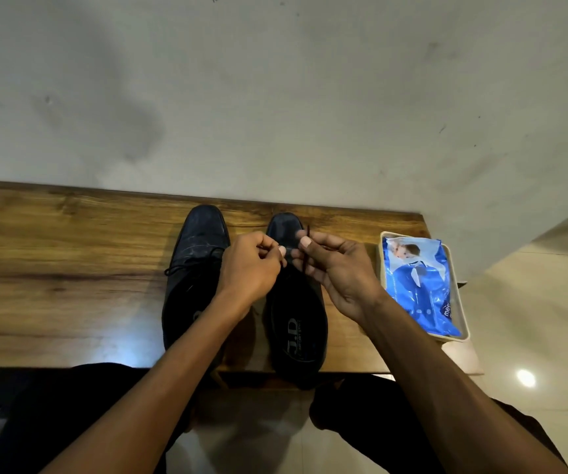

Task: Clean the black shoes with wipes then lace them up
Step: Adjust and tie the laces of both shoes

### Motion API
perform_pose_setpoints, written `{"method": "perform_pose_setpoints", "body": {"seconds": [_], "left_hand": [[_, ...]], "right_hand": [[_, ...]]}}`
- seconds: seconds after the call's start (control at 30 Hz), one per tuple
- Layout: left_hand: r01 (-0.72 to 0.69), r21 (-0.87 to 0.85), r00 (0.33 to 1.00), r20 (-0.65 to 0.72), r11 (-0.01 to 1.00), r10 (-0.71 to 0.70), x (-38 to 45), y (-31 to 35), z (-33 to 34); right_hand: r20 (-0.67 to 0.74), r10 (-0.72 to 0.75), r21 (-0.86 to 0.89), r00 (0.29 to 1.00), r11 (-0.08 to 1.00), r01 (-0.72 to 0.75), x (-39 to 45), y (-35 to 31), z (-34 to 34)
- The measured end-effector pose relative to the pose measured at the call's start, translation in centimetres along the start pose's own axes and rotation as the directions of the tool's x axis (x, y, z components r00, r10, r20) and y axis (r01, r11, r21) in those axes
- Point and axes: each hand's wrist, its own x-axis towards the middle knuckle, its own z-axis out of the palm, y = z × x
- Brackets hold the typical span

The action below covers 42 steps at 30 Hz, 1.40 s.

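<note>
two black shoes sit side by side on a brown wooden counter [70, 268], toes pointing away from the person toward a pale wall [275, 97]. the left shoe [197, 254] is already laced, and a thin black lace end [176, 266] sticks out from its left side onto the wood. the right shoe [296, 323] sits just beside it, and its heel hangs a little over the near edge of the counter. you can see inside it, where a light label has letters on it.

both hands are up over the front part of the right shoe. the left hand [250, 268] has its fingers curled, and its grip pinches a dark lace [306, 254] between thumb and fingers. the right hand [337, 271] pinches the same lace too, with the lace end poking up past the thumb. the two hands are very close together, almost touching.

to the right of the shoes is a small cream tray [460, 302] near the end of the counter. a blue pack of wipes [419, 282] lies in it. the person's dark trousers [70, 422] show at the bottom, over a shiny pale floor [532, 319].
</note>
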Motion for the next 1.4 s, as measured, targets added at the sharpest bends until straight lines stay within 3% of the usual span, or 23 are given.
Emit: {"method": "perform_pose_setpoints", "body": {"seconds": [0.13, 0.23, 0.37, 0.47, 0.8, 0.97, 1.2, 1.4], "left_hand": [[0.004, -0.022, 0.999, -0.031, 1.000, -0.005, 0.0, 0.0, 0.2], [-0.009, -0.002, 0.998, -0.063, 1.000, 0.009, -0.1, -0.1, 0.2], [-0.125, 0.087, 0.986, -0.097, 0.988, 0.133, -0.1, 0.1, 0.1], [-0.215, 0.123, 0.971, -0.076, 0.969, 0.225, -0.2, 0.2, 0.2], [-0.317, 0.041, 0.945, -0.070, 0.947, 0.319, -0.2, 0.3, 0.6], [-0.246, 0.068, 0.964, 0.118, 0.967, 0.237, 0.2, 0.2, -0.4], [-0.214, 0.189, 0.974, 0.114, 0.958, 0.195, 0.0, 0.0, -0.7], [-0.157, 0.193, 0.986, 0.082, 0.969, 0.143, 0.0, -0.1, -0.5]], "right_hand": [[-0.070, -0.001, -0.015, 0.998, 1.000, 0.000, -0.1, 0.2, 0.3], [-0.052, -0.050, -0.250, 0.997, 0.968, 0.036, 0.0, -0.3, -0.1], [0.106, -0.111, -0.599, 0.988, 0.786, 0.152, 0.1, -1.1, -0.3], [0.180, -0.133, -0.701, 0.975, 0.678, 0.222, 0.4, -1.6, -0.3], [0.259, -0.079, -0.734, 0.963, 0.632, 0.249, 0.9, -1.5, -0.7], [0.239, 0.011, -0.641, 0.971, 0.753, 0.149, 0.9, -1.8, -1.0], [0.167, 0.053, -0.575, 0.985, 0.816, 0.054, 1.3, -1.7, -1.1], [0.133, -0.009, -0.592, 0.991, 0.801, 0.087, 1.1, -1.6, -0.7]]}}
